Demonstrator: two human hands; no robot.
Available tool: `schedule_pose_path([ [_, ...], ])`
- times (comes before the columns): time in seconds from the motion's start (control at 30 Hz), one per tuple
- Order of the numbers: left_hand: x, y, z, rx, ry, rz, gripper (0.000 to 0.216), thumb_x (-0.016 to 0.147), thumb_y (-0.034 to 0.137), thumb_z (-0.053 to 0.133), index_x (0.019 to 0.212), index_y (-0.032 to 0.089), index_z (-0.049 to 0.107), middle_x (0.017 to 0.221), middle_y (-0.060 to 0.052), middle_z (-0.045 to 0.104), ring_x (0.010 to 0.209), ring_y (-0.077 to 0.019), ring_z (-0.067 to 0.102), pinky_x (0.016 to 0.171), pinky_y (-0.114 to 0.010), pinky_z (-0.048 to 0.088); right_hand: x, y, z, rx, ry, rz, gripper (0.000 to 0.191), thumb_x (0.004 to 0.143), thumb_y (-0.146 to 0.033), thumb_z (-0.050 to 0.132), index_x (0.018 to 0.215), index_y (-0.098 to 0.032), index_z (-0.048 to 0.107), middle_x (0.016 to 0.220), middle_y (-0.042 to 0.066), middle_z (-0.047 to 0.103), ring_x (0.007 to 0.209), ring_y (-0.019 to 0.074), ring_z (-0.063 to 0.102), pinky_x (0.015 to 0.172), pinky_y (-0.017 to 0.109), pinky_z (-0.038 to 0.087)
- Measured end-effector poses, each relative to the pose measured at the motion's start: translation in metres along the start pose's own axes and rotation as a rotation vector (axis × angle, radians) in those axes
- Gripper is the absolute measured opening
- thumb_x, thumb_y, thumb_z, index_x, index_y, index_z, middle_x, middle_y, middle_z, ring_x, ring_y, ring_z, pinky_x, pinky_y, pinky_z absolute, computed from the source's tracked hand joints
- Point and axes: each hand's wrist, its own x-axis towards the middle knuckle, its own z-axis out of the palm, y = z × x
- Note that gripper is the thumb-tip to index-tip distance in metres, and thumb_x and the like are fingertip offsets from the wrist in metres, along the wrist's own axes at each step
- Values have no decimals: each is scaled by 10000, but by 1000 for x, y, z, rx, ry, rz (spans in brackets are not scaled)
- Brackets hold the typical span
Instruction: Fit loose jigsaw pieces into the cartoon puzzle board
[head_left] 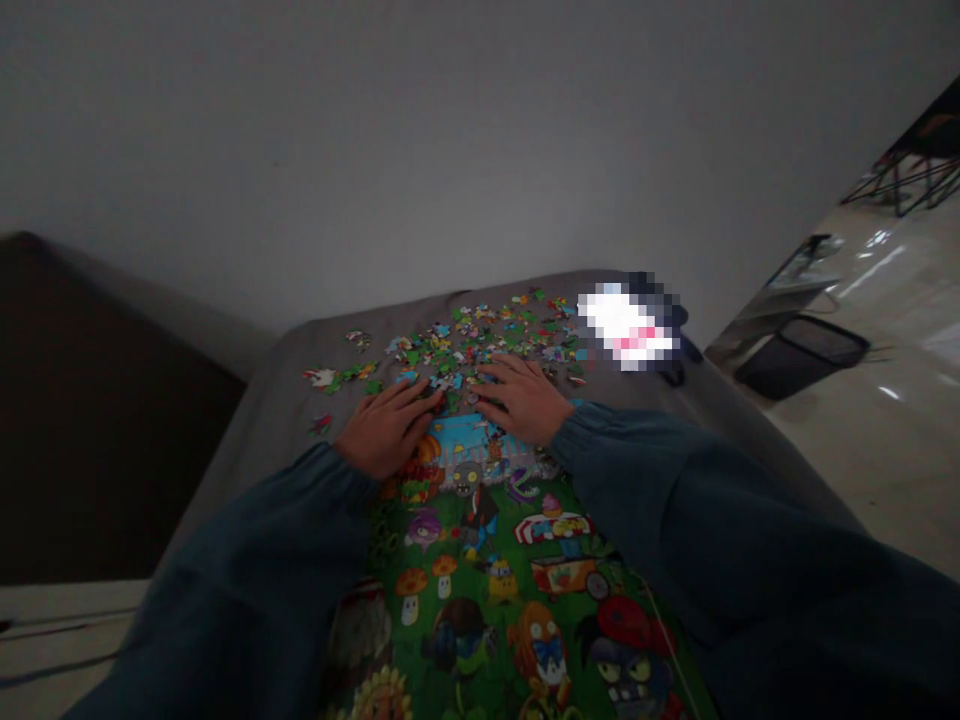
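Touching loose jigsaw pieces [480, 340] | left hand [387, 428], right hand [523, 400] | pieces mostly ahead

Both hands [390, 428] lie flat, fingers spread, forearms in dark blue sleeves [247, 570] reaching forward.

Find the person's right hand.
In the head view, right of centre, the right hand rests on loose jigsaw pieces at the upper edge of the assembled puzzle, just right of the left hand.
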Motion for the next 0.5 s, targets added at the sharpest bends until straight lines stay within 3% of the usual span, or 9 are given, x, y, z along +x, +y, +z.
schedule_pose_path([
  [0.23,-8,-1,8,23,103,-10,482,1015,393,312,1458,283,467,1551,-7,401,1440,-298,323,1086,-518,367,-4,10,-3,-63,10,118,342,997,-339,458,1246,-252,677,1422,73,553,1369,335,392,1069,549,366],
  [0.33,-10,4,8,-3,110,67,485,1023,393,288,1464,281,455,1559,5,383,1456,-276,293,1106,-498,336,-4,15,-2,-72,63,137,340,979,-268,480,1265,-230,661,1401,89,568,1361,332,398,1075,558,357],
  [0.4,-11,7,7,-27,84,135,480,1029,392,273,1455,287,466,1551,18,393,1462,-263,281,1126,-492,298,-5,16,-3,-40,102,56,336,969,-242,494,1259,-213,661,1370,91,592,1350,302,415,1084,530,358],
  [0.5,-12,9,9,-28,40,159,483,1035,400,266,1477,295,431,1554,23,378,1472,-264,257,1141,-507,243,-9,10,-6,54,93,-191,293,957,-253,518,1182,-222,703,1297,69,643,1289,253,478,1082,473,376],
])
